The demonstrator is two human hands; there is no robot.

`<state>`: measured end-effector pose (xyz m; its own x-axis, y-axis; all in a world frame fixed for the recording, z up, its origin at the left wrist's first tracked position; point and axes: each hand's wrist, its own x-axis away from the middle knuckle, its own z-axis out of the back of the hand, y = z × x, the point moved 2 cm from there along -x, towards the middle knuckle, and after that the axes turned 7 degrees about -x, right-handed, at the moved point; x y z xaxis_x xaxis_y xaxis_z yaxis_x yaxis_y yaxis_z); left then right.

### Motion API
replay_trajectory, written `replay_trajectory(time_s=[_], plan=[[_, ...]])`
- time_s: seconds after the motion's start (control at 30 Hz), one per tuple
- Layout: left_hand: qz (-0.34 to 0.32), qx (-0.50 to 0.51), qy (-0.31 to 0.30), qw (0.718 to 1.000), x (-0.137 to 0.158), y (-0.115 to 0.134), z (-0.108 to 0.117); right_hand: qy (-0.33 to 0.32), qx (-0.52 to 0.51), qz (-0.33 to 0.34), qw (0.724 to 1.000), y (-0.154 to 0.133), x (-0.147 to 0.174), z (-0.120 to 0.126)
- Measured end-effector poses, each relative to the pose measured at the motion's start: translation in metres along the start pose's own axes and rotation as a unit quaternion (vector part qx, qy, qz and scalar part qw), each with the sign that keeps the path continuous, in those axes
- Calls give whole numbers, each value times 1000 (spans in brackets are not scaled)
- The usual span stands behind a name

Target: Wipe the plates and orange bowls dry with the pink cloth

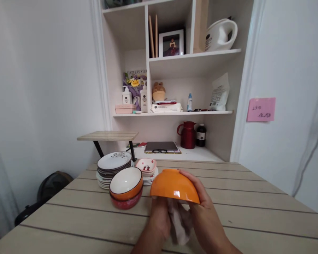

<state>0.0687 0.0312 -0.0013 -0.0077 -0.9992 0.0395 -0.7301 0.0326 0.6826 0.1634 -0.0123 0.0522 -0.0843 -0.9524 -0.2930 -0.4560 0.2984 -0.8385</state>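
Observation:
An orange bowl (175,186) is held tipped over above the table, its rim facing down towards me. My right hand (202,201) grips its right side, fingers curling behind it and thumb below the rim. Beneath the rim, my left hand (160,215) reaches into the bowl, so its fingertips are hidden. A pale cloth (178,224) hangs from inside the bowl between both hands, against the left hand. Left of them, an orange bowl with a white inside (126,181) rests in a red bowl (127,203).
Behind those bowls are stacked plates (114,161) and small pink-patterned dishes (146,165). A small raised wooden stand (108,135) is at the back left. Against the wall, a shelf unit (175,113) holds a red jug (188,135), a dark bottle (200,135) and a closed laptop (161,146).

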Motion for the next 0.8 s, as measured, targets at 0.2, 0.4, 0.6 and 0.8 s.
replay_trajectory(time_s=[0.2,0.4,0.6,0.8], plan=[[-89,-96,33,991,4,11,0,4,-75,-80,994,1,-5,-4],[-169,-286,148,932,-1,21,9,2,140,32,990,2,-24,17],[-301,-434,148,836,-6,23,18,-35,330,186,925,0,-36,29],[-375,-557,112,732,1,14,18,-62,447,247,858,0,-32,28]])
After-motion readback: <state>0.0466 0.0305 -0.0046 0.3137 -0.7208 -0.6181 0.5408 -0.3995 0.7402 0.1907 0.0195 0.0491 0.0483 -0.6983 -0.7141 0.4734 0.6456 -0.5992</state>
